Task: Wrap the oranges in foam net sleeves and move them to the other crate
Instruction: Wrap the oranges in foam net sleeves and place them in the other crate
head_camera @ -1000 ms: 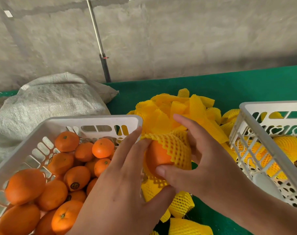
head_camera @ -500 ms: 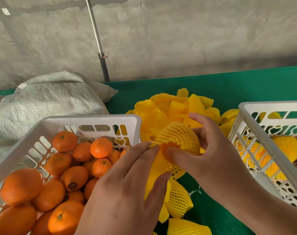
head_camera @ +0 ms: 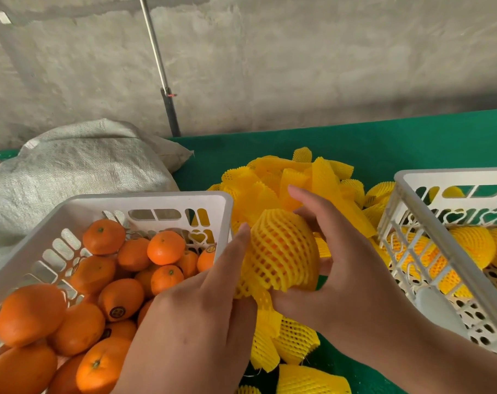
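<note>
**Two hands close the sleeve on one orange**

Both hands meet between the crates. The right hand [head_camera: 352, 268] cups the orange in its yellow foam net sleeve [head_camera: 281, 254], fingers curled behind it. The left hand [head_camera: 210, 305] pinches the loose sleeve end below, probably to tighten it. The sleeve's long axis runs from the upper far side down toward the left thumb.

To the left of the left hand stands the white plastic crate of bare oranges [head_camera: 145, 199]. To the right of the right hand stands the white plastic crate of wrapped oranges [head_camera: 440, 174].

The foam net sleeves [head_camera: 284, 180] are that soft, matt, squishy-looking yellow mesh, and the one stretched over the orange [head_camera: 281, 251] shows the waxy peel through its holes. Both crates, the left one [head_camera: 145, 199] and the right one [head_camera: 446, 177], look like smooth, slightly shiny white plastic, sitting on a matt green cloth-covered worktop [head_camera: 383, 143]. At the far left edge lies a coarse woven sack [head_camera: 76, 169], with a rough concrete wall [head_camera: 298, 58] and a metal pole [head_camera: 156, 52] behind.
</note>
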`<state>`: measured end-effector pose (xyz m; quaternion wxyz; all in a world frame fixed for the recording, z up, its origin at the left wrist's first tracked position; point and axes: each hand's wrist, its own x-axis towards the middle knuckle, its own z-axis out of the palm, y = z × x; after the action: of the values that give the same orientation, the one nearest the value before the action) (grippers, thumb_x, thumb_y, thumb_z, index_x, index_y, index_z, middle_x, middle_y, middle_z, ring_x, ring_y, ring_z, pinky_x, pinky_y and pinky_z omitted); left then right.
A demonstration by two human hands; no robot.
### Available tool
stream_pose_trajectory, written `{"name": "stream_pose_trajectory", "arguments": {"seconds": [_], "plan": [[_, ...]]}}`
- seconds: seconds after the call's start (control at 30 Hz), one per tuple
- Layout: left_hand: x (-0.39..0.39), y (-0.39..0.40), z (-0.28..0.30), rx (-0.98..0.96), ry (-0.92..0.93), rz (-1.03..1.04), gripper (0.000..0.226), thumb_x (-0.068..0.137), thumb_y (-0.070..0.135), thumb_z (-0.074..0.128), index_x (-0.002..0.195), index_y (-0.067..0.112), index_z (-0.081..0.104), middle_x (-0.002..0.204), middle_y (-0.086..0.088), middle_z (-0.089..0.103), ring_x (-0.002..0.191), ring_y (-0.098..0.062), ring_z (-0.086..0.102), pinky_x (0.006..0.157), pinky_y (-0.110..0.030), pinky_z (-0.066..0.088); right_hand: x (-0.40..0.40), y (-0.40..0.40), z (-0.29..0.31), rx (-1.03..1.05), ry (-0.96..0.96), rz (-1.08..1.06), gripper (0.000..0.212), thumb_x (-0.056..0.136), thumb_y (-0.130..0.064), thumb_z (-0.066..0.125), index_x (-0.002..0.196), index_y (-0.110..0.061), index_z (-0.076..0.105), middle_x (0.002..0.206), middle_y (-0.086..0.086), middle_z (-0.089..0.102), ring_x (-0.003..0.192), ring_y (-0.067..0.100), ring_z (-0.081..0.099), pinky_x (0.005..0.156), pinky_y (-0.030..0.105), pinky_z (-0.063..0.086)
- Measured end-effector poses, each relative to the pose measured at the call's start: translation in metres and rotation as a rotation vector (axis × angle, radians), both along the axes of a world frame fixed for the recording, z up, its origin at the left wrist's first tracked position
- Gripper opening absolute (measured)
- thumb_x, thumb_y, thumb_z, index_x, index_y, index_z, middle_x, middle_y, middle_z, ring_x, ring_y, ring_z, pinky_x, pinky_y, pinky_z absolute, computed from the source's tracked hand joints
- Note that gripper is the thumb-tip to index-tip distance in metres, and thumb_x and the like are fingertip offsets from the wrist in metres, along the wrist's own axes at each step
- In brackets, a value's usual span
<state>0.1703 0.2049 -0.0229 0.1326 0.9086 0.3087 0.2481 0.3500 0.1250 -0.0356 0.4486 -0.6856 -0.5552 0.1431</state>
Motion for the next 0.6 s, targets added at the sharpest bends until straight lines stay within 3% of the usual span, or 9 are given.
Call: {"name": "stream_pose_trajectory", "arguments": {"seconds": [0.1,0.13,0.2,0.3,0.4,0.47,0.53,0.6], "plan": [[-0.004,0.003,0.0,-0.153,-0.084,-0.045,0.07,0.084,0.05,0.041,0.151,0.061,0.028,0.08,0.019,0.072,0.076,0.001,0.071,0.063,-0.03,0.06,0.003,0.0,0.002,0.008,-0.011,-0.014,0.109,0.059,-0.077,0.071,0.151,-0.068,0.015,0.143,-0.045,0.032,0.134,-0.011,0.037,0.094,0.039,0.059],[-0.004,0.003,-0.001,-0.277,-0.169,-0.086,0.066,0.084,0.051,0.042,0.147,0.064,0.033,0.089,0.02,0.075,0.085,-0.001,0.073,0.071,-0.028,0.06,0.005,0.0,0.004,0.012,-0.013,-0.008,0.109,0.058,-0.078,0.07,0.151,-0.068,0.014,0.143,-0.046,0.031,0.134,-0.013,0.036,0.095,0.038,0.058],[-0.002,0.001,0.002,-0.562,-0.365,-0.136,0.053,0.083,0.058,0.047,0.136,0.066,0.048,0.105,0.014,0.077,0.094,-0.012,0.076,0.079,-0.038,0.062,0.009,-0.001,0.007,0.018,-0.034,0.017,0.109,0.059,-0.078,0.068,0.152,-0.067,0.012,0.142,-0.047,0.029,0.134,-0.014,0.034,0.095,0.034,0.057],[0.004,-0.001,0.005,-0.818,-0.442,-0.086,0.06,0.069,0.079,0.068,0.126,0.067,0.055,0.112,0.014,0.075,0.094,-0.015,0.077,0.074,-0.043,0.064,0.007,-0.002,0.008,0.018,-0.096,0.091,0.107,0.067,-0.071,0.071,0.154,-0.065,0.009,0.141,-0.045,0.029,0.134,-0.013,0.034,0.092,0.026,0.052],[0.009,0.003,0.002,-0.85,-0.386,-0.073,0.062,0.061,0.072,0.08,0.118,0.063,0.057,0.111,0.012,0.075,0.09,-0.017,0.078,0.068,-0.034,0.065,0.004,0.0,0.005,0.027,-0.142,0.174,0.112,0.075,-0.057,0.085,0.157,-0.059,0.008,0.145,-0.038,0.029,0.136,-0.007,0.036,0.09,0.026,0.056],[0.007,0.008,-0.001,-0.845,-0.407,-0.036,0.059,0.065,0.066,0.081,0.119,0.055,0.061,0.11,0.008,0.076,0.09,-0.018,0.078,0.068,-0.034,0.065,0.004,0.001,0.004,0.038,-0.118,0.228,0.12,0.071,-0.063,0.087,0.158,-0.058,0.005,0.151,-0.036,0.024,0.141,-0.004,0.034,0.094,0.032,0.057],[0.009,0.006,-0.003,-0.867,-0.494,-0.016,0.056,0.076,0.064,0.079,0.125,0.044,0.062,0.111,0.004,0.077,0.093,-0.019,0.078,0.07,-0.035,0.065,0.005,0.003,0.003,0.029,0.0,0.276,0.128,0.063,-0.068,0.089,0.156,-0.063,0.0,0.159,-0.038,0.016,0.148,-0.004,0.027,0.104,0.043,0.053],[0.011,0.005,-0.005,-0.878,-0.524,0.009,0.045,0.085,0.057,0.076,0.124,0.039,0.064,0.108,0.002,0.078,0.091,-0.019,0.078,0.065,-0.032,0.064,0.006,0.004,0.002,-0.002,0.24,0.296,0.124,0.056,-0.079,0.084,0.151,-0.072,0.003,0.16,-0.04,0.019,0.148,-0.005,0.031,0.107,0.043,0.051]]}}
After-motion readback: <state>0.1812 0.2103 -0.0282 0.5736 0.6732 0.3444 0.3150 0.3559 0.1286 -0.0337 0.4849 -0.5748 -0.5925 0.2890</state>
